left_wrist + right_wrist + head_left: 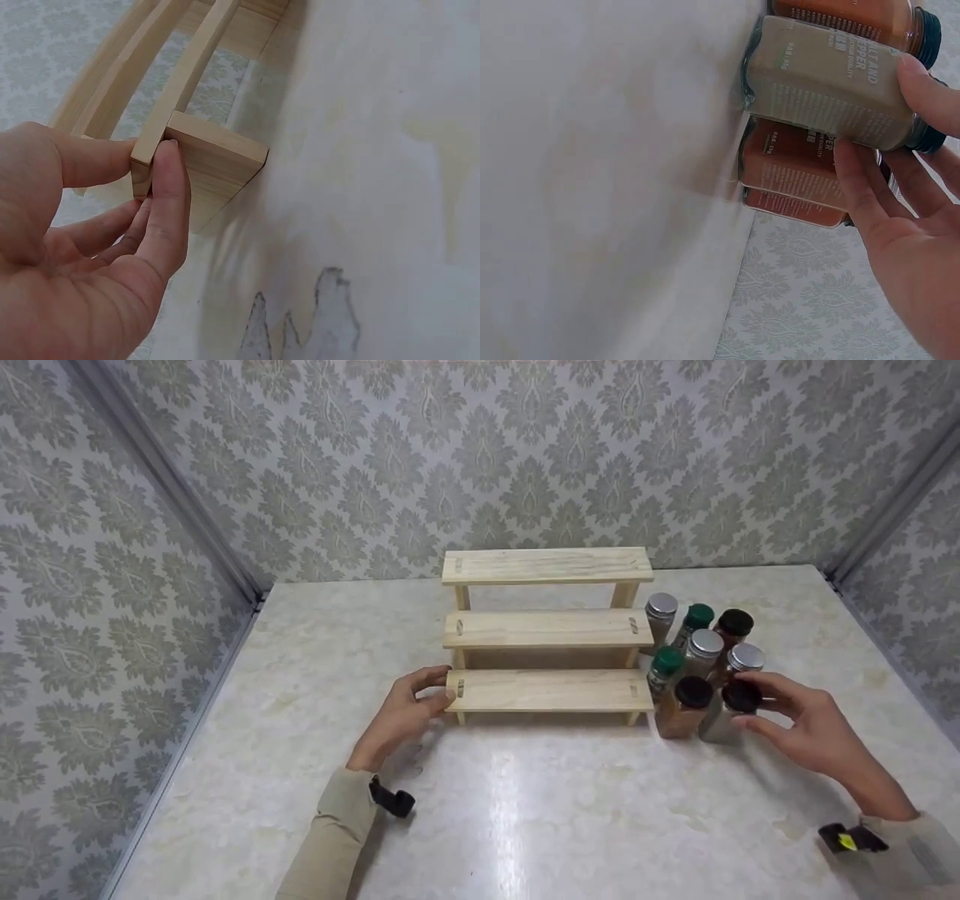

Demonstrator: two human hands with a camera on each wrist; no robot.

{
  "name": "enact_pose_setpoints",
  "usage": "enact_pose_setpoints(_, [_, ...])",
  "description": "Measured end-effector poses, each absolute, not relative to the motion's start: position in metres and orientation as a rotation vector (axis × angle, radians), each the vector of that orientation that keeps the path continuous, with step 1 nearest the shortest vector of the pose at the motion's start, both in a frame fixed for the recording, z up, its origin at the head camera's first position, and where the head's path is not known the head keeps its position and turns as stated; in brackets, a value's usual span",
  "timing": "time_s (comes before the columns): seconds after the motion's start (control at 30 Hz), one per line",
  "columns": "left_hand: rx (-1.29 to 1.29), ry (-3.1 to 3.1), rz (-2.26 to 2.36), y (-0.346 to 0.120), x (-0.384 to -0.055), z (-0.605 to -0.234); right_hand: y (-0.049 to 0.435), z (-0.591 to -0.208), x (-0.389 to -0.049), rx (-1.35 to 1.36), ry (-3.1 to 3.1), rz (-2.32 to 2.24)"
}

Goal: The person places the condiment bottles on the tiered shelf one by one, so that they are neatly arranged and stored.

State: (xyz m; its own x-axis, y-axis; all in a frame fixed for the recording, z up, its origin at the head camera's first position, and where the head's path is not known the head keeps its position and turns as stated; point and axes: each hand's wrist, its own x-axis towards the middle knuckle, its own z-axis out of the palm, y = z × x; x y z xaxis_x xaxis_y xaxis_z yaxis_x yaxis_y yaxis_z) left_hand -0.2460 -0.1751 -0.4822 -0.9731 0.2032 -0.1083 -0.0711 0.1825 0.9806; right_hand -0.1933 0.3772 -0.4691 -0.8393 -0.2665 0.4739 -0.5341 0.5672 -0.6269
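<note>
A three-step wooden rack stands on the table. My left hand pinches the left end of its lowest step, thumb on top and fingers beneath, as the left wrist view shows. At the rack's right side, my right hand holds a black-lidded spice jar near its top, thumb on one side and fingers on the other. In the right wrist view this jar contains greyish-beige powder and its label reads "salt and pepper". A jar of orange-brown spice stands beside it.
Several more jars crowd behind: silver-lidded, green-lidded and black-lidded. The marble-patterned table meets patterned wall panels at the back, with more panels at left and right.
</note>
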Motion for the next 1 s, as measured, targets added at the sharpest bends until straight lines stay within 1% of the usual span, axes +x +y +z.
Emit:
enact_pose_setpoints(0.3, [0.119,2.204,1.916,-0.174,-0.246,-0.483,0.378,-0.449,-0.191,0.645,-2.453,1.134])
enact_pose_setpoints(0.73, [0.064,2.189,1.972,-0.172,-0.245,-0.485,0.371,-0.392,-0.187,0.664,-2.459,0.932])
enact_pose_setpoints(1.0, [0.043,2.182,1.957,-0.172,-0.245,-0.482,0.356,-0.359,-0.2,0.692,-2.414,0.878])
